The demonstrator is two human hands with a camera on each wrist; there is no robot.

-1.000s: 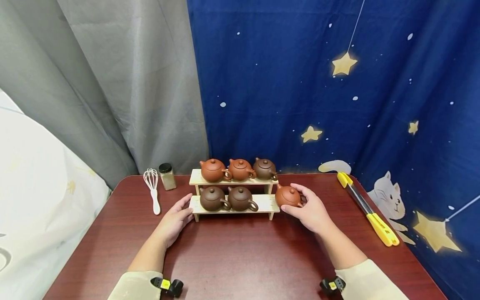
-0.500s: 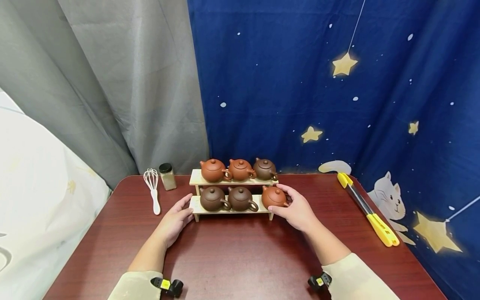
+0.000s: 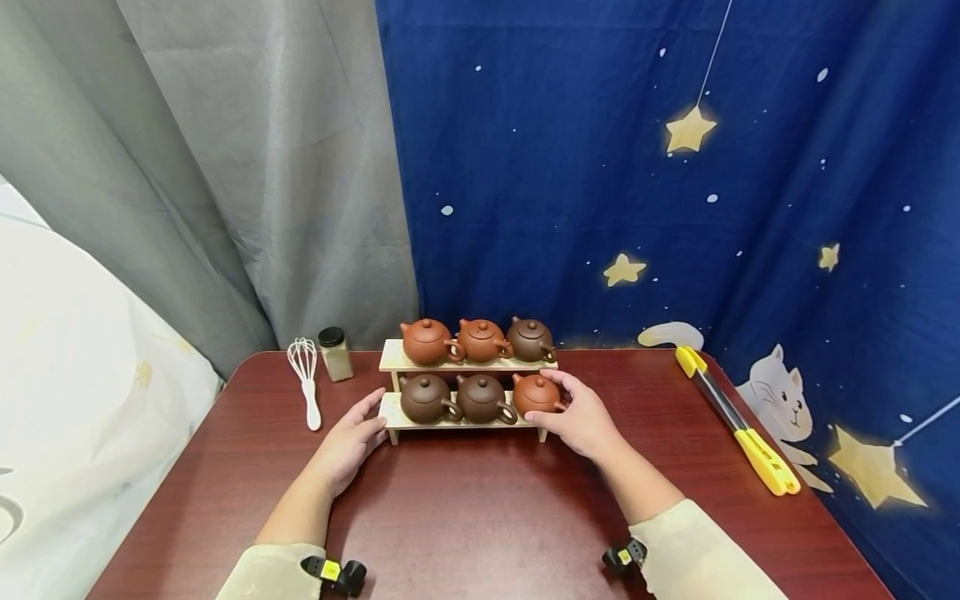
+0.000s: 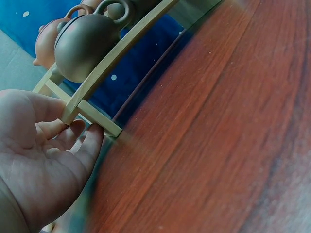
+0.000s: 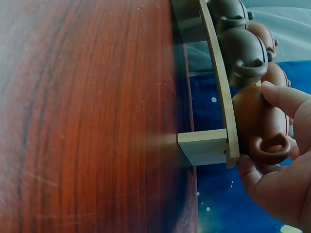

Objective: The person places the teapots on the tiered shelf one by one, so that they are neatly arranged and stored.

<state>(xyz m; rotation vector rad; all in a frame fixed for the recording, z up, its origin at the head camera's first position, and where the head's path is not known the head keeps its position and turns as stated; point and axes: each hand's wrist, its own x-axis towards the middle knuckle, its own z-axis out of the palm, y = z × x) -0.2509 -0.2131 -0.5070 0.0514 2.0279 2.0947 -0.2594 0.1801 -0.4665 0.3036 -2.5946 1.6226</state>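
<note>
On the lower board of a pale wooden two-step stand (image 3: 450, 422), my right hand (image 3: 581, 417) holds a reddish-brown clay teapot (image 3: 536, 393) at the right end. Its thumb is on the near side and the fingers reach round behind, as the right wrist view shows the teapot (image 5: 257, 121) close against the board. My left hand (image 3: 348, 442) grips the stand's left end, thumb at the board's end and fingers by the leg (image 4: 99, 118). Two dark brown teapots (image 3: 424, 397) sit to the left on the same board. Above stand two reddish teapots (image 3: 426, 342) and a dark one (image 3: 529, 339).
A white whisk (image 3: 306, 379) and a black-lidded jar (image 3: 335, 354) are left of the stand on the dark red table (image 3: 480, 517). Yellow-handled tongs (image 3: 735, 421) lie along the right edge. Grey and blue curtains (image 3: 555, 183) hang right behind the table.
My right hand has brought the reddish teapot leftward from beyond the stand's right end onto the lower board, beside the dark teapots. The left hand has stayed at the stand's left end.
</note>
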